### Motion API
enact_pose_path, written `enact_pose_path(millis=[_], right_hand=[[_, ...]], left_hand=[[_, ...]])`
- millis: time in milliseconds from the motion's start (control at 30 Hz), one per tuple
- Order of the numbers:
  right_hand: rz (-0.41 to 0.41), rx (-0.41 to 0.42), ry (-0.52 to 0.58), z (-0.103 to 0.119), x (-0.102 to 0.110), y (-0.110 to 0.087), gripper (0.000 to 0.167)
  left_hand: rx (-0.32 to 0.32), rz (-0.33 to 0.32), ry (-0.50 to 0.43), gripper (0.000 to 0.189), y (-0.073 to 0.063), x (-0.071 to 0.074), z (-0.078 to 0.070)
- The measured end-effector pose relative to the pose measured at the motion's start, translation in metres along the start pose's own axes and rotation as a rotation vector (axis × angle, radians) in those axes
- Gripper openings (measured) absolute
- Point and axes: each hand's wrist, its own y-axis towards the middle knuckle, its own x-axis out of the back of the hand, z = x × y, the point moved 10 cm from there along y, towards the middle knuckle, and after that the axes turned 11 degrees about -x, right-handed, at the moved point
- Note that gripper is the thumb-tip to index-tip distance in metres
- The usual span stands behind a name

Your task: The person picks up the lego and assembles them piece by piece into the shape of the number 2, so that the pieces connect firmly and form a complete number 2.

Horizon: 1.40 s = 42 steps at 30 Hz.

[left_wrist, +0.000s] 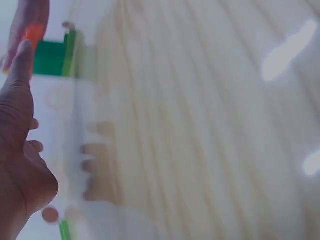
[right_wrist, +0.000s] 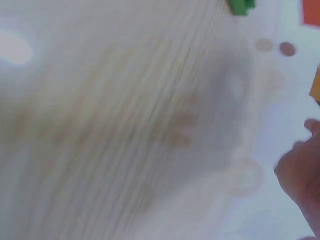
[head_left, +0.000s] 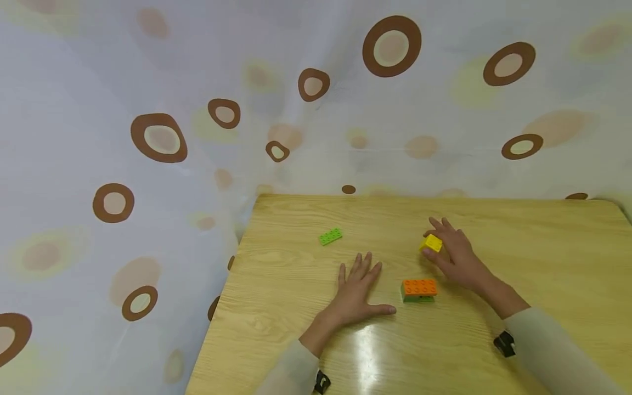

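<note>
My right hand pinches a yellow toy building brick between thumb and fingers, right of the table's middle. My left hand has its fingers spread and straight, palm down, holding nothing. Just right of its thumb stands a small stack topped by an orange brick. The left wrist view shows a dark green brick under the orange one, on a light green plate. Farther back lies a separate flat light green plate with studs. In the right wrist view the yellow brick shows only at the edge.
The wooden table reflects light near its front. Its back and left edges meet a pale patterned sheet with brown rings. A black strap shows at the right sleeve and another at the left.
</note>
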Motion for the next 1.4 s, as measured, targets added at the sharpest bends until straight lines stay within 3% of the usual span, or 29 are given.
enact_pose_path(millis=[100, 200, 300, 400, 500, 567, 800, 1000, 1233, 1400], right_hand=[[0.067, 0.033, 0.064, 0.018, -0.002, -0.019, 0.033], [0.127, 0.036, 0.116, 0.026, -0.009, -0.034, 0.034], [0.146, 0.063, 0.107, 0.030, -0.016, -0.046, 0.037], [0.110, 0.122, 0.057, 0.035, -0.021, -0.055, 0.041], [0.057, 0.173, 0.016, 0.039, -0.022, -0.060, 0.044], [0.029, 0.198, -0.002, 0.042, -0.020, -0.063, 0.046], [-0.002, 0.211, -0.049, 0.048, -0.012, -0.068, 0.048], [0.002, 0.166, -0.081, 0.047, -0.012, -0.071, 0.041], [-0.002, 0.161, -0.207, 0.056, -0.014, -0.070, 0.040], [0.012, 0.137, -0.234, 0.054, -0.013, -0.068, 0.040]], left_hand=[[-0.074, -0.039, -0.128, 0.107, 0.011, 0.006, -0.019], [-0.120, -0.055, -0.139, 0.095, 0.022, 0.007, -0.031], [-0.126, -0.100, -0.050, 0.083, 0.030, 0.010, -0.034], [-0.099, -0.139, 0.082, 0.080, 0.032, 0.015, -0.033], [-0.056, -0.116, 0.202, 0.084, 0.031, 0.014, -0.033], [-0.035, -0.084, 0.213, 0.082, 0.032, 0.011, -0.035], [0.112, -0.066, -0.012, 0.074, 0.043, 0.004, -0.037], [0.236, -0.062, -0.114, 0.077, 0.039, -0.002, -0.035], [0.305, -0.081, -0.203, 0.079, 0.033, -0.003, -0.037], [0.315, -0.070, -0.220, 0.079, 0.034, -0.005, -0.037]])
